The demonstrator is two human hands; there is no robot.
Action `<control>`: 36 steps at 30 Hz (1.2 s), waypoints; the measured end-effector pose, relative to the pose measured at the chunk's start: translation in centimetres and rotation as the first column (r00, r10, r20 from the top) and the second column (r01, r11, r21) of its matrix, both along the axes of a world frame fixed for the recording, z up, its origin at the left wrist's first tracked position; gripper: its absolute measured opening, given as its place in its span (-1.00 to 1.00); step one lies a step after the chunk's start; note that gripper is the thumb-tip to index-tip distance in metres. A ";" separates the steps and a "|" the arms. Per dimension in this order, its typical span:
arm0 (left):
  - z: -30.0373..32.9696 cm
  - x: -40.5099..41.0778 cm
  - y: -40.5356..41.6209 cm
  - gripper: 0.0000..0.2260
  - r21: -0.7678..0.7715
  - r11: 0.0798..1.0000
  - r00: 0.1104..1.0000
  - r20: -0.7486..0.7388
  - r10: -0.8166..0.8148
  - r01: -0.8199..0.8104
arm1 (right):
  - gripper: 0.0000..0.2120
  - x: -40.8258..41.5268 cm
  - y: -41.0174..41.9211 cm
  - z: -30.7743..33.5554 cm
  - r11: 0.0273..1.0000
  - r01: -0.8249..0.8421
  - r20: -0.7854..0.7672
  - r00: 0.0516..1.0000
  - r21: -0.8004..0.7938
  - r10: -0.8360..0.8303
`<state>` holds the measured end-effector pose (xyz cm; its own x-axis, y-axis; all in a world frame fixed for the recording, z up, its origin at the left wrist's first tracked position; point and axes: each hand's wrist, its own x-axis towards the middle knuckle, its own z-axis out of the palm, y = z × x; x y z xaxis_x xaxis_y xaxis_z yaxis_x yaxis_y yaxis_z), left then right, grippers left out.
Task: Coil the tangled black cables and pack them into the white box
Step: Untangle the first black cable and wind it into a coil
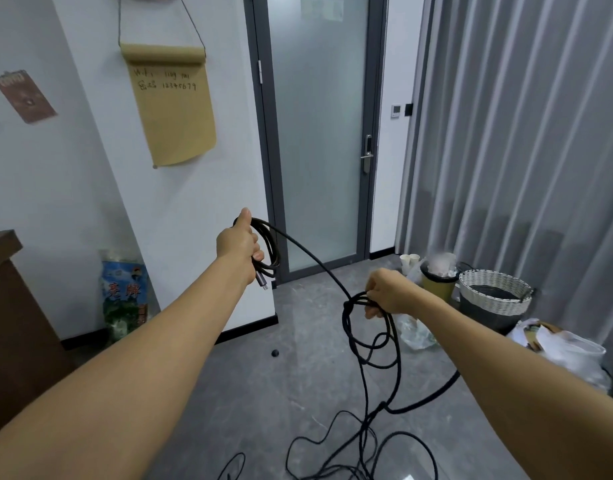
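The black cable is up in the air between both hands, with the rest of it trailing down in loose, crossing loops onto the grey floor in front of the person. The left hand is raised higher, fingers curled round a small coil of a few turns, thumb pointing up; a silver plug hangs just below that fist. From the coil one strand slopes down to the right hand, whose fingers are curled tight round a knotted bunch of loops that dangles beneath it. Behind the hands stands a frosted glass door in a dark frame. To the left a brown paper scroll hangs on the white wall, with a printed bag leaning below. To the right, by the grey curtain, sit a woven basket, paper cups and crumpled plastic bags.
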<state>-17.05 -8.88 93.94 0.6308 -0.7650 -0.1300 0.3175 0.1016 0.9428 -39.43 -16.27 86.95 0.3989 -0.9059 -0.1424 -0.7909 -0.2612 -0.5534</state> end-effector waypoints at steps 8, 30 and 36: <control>0.0 1.6 0.6 -0.65 0.034 0.999 0.999 0.037 0.017 -0.018 | -0.77 -0.2 -0.1 1.3 0.982 0.085 0.350 0.926 0.166 -0.140; 1.2 -2.7 0.2 -0.61 0.127 0.991 0.641 0.764 -0.078 -0.031 | -0.83 0.6 -0.1 4.5 0.983 0.151 0.503 0.845 0.100 -0.181; 1.4 -3.1 -0.1 -0.60 0.228 0.970 0.347 0.919 -0.188 -0.079 | -0.74 -0.5 -0.5 5.6 0.974 0.223 0.110 0.970 -0.049 -0.217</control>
